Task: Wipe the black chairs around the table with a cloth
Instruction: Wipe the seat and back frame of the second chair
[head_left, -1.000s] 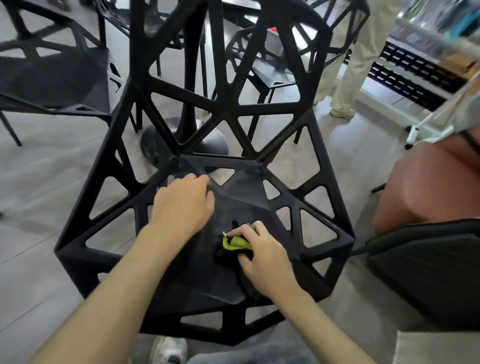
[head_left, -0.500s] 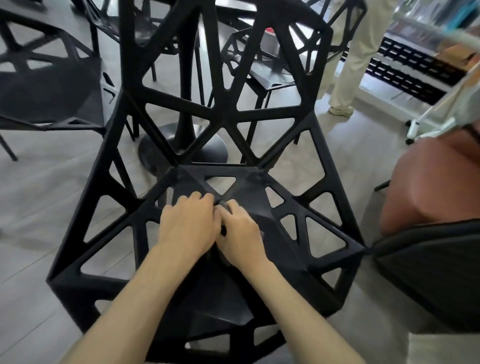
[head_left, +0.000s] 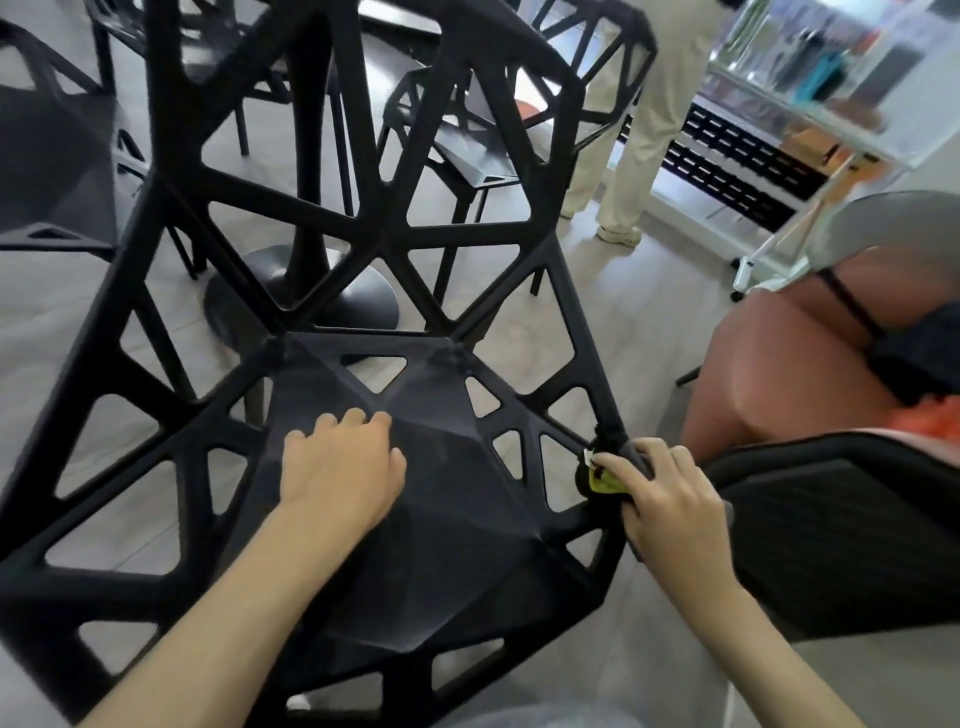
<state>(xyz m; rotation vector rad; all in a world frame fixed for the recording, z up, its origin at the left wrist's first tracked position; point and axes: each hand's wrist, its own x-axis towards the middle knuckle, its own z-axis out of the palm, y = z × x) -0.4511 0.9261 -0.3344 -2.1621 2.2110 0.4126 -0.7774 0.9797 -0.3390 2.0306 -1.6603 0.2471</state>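
A black lattice chair (head_left: 447, 561) stands right in front of me, its seat facing up. My left hand (head_left: 340, 470) rests on the middle of the seat with fingers slightly bent, holding nothing. At the chair's right arm strut, my right hand (head_left: 670, 501) grips a dark cloth with a yellow-green patch (head_left: 602, 480) and presses it against the strut. Most of the cloth is hidden under the fingers.
More black chairs stand at the left (head_left: 57, 171) and behind (head_left: 467, 156), around the table's pedestal base (head_left: 301, 301). A brown seat (head_left: 789, 384) and a dark chair back (head_left: 841, 530) are close on the right. A person's legs (head_left: 628, 150) stand by a shelf cart (head_left: 779, 119).
My right hand has moved with the cloth from the middle of the seat out to the right arm strut. My left hand stays on the seat.
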